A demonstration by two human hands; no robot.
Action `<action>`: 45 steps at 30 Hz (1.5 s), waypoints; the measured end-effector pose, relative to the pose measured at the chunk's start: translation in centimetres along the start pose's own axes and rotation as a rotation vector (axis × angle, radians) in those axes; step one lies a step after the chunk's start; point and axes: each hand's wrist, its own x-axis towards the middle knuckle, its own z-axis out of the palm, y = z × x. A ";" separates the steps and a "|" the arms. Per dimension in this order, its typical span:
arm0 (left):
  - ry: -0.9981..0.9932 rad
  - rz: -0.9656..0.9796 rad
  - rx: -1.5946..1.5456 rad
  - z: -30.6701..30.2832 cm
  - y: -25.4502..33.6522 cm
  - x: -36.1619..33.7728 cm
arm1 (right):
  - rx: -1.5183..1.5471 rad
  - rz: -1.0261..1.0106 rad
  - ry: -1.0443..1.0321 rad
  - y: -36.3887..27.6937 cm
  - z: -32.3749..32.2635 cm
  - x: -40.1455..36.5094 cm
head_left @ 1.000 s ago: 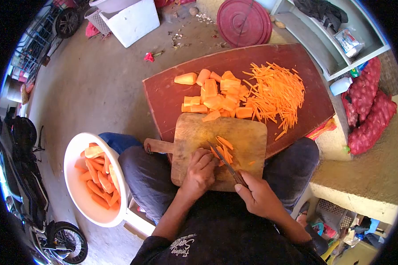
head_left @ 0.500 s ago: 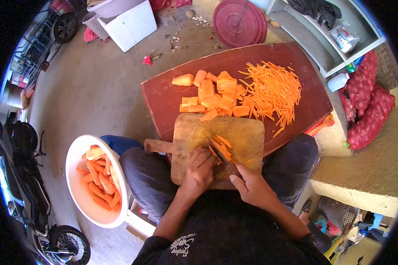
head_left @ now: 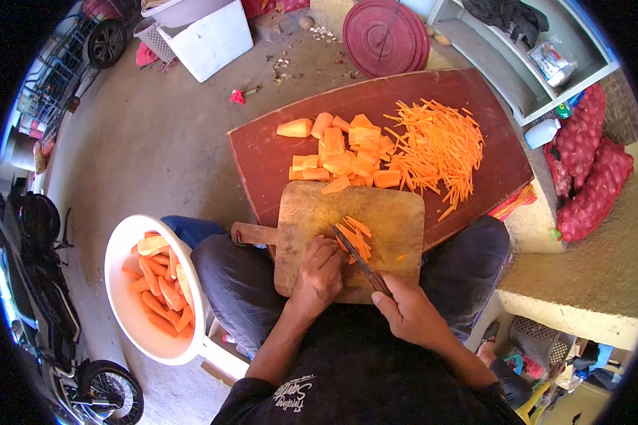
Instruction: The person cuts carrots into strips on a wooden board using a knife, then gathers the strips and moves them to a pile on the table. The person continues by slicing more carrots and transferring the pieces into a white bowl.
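Left hand [head_left: 319,273] has its fingers [head_left: 331,249] curled tight, knuckles up, pressing down on a little stack of carrot strips [head_left: 356,239] just below the middle of the frame. Right hand [head_left: 407,312] has its fingers wrapped round the handle of a knife [head_left: 361,261]. The blade runs up and left, and its tip sits in the carrot right beside the left knuckles.

All that is on a worn wooden cutting board [head_left: 397,212] lying across the person's knees, its far edge resting on a low dark red table [head_left: 276,156]. Just past the board the table has a heap of carrot chunks [head_left: 344,152], one of them lapping onto the board edge, and to the right of those a big pile of thin carrot sticks [head_left: 439,145].

At lower left, tight against the knee, a white bowl [head_left: 124,304] holds peeled carrot lengths [head_left: 159,287]. Top of the frame: a round red lid [head_left: 386,35] and a white box [head_left: 205,35]. Right edge: red mesh sacks [head_left: 592,163].

Both forearms come up from the bottom edge, angled in toward the board.
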 end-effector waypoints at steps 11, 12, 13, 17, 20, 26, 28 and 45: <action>0.009 -0.002 -0.005 0.2 0.3 0.0 | -0.140 -0.088 0.051 3.1 1.5 1.2; 0.020 -0.005 -0.008 0.3 0.2 0.0 | -0.101 -0.080 0.038 3.3 1.4 1.2; 0.017 -0.001 -0.006 0.3 0.1 0.0 | -0.061 -0.073 0.020 3.3 1.3 1.1; 0.004 -0.005 0.005 0.0 0.1 -0.3 | 0.031 -0.051 0.028 1.2 0.6 0.4; 0.010 -0.001 -0.008 0.5 -0.4 -0.5 | 0.014 -0.032 0.001 0.8 0.2 0.3; -0.013 -0.006 0.001 0.1 0.1 -0.3 | 0.002 -0.009 0.011 0.8 0.7 0.0; -0.008 -0.002 0.006 0.2 0.1 -0.3 | -0.028 -0.056 0.049 1.6 1.3 0.1; 0.058 -0.027 0.018 0.4 0.7 -0.1 | 0.234 -0.036 0.092 2.5 -0.1 0.8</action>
